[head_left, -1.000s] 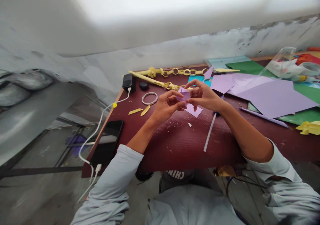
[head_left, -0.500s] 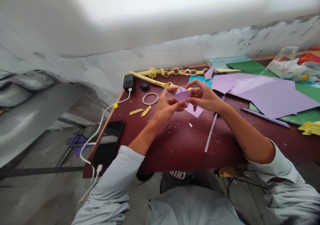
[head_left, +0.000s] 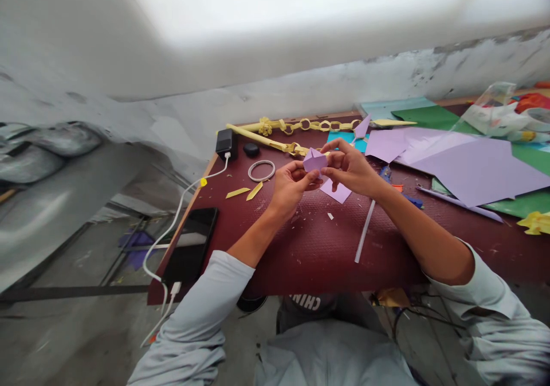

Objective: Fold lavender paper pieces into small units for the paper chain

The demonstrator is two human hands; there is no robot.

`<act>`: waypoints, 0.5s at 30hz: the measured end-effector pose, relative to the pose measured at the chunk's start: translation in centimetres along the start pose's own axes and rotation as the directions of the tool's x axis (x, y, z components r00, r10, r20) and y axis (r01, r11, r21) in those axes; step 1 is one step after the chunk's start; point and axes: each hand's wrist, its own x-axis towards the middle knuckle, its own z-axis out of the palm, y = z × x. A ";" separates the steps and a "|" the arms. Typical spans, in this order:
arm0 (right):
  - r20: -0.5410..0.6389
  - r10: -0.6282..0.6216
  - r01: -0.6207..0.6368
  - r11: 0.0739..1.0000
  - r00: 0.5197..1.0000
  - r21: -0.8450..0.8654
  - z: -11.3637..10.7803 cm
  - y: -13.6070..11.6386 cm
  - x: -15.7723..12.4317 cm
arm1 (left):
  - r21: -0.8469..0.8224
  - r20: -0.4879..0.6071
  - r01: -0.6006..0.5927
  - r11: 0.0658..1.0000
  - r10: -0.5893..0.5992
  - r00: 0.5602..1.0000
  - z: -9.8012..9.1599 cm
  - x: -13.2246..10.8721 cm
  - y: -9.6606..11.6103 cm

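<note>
Left hand [head_left: 292, 186] and right hand [head_left: 350, 167] are pinching folded lilac paper [head_left: 315, 161] inside the near edge of the desk [head_left: 301, 260]; it's looking light, crushable, best held by its edges.

We see washed-out glare across the upper wall [head_left: 279, 14], a dimmer floor [head_left: 64, 340] at left, a pale reflection on the phone [head_left: 191, 243], and stretched, smeary edges.

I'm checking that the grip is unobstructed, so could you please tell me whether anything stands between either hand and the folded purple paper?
Nothing visible does: the left hand and the right hand both touch the folded purple paper directly. The small purple sheet lies on the table, not between them.
</note>
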 end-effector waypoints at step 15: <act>-0.055 0.036 -0.033 0.998 0.998 0.053 1.4 1.5 -0.2 | -0.168 -0.130 0.068 0.984 -0.090 0.987 0.3 0.1 -0.1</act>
